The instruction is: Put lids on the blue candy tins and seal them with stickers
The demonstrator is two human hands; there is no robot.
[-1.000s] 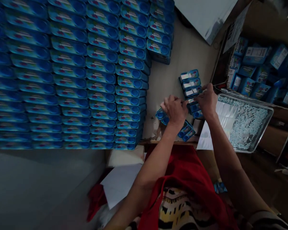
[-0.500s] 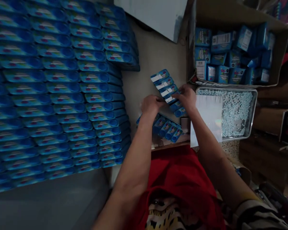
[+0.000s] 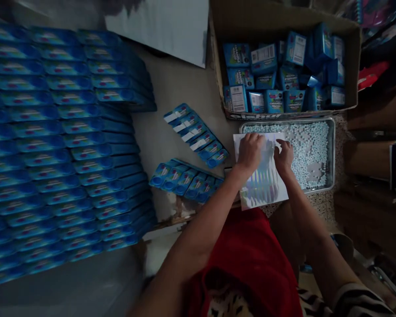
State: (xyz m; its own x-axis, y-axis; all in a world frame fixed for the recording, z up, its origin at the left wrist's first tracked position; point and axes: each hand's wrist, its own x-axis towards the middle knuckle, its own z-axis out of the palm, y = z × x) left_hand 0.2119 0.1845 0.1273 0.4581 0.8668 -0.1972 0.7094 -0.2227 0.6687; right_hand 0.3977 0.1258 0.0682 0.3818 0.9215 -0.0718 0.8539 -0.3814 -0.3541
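Both hands are over a shiny whitish sheet (image 3: 262,180) that lies partly across a metal tray of small pale blue pellets (image 3: 312,149). My left hand (image 3: 250,152) rests on the upper left part of the sheet, fingers close together. At the sheet's upper right edge is my right hand (image 3: 284,154), its thumb and index finger apart. To the left, a slanting row of blue packs with white strips (image 3: 196,134) lies on the table. Below it is a second row of blue packs (image 3: 185,178), partly behind my left forearm.
Stacked blue packs (image 3: 62,145) fill the left side. A cardboard box (image 3: 219,83) holding blue cartons stands behind the tray. A white panel (image 3: 171,26) is at the top. The table surface (image 3: 165,83) shows between the stacks and the box.
Both hands have left the slanting row of packs and moved right to the sheet. The view has shifted right, and the sheet is now slightly turned.
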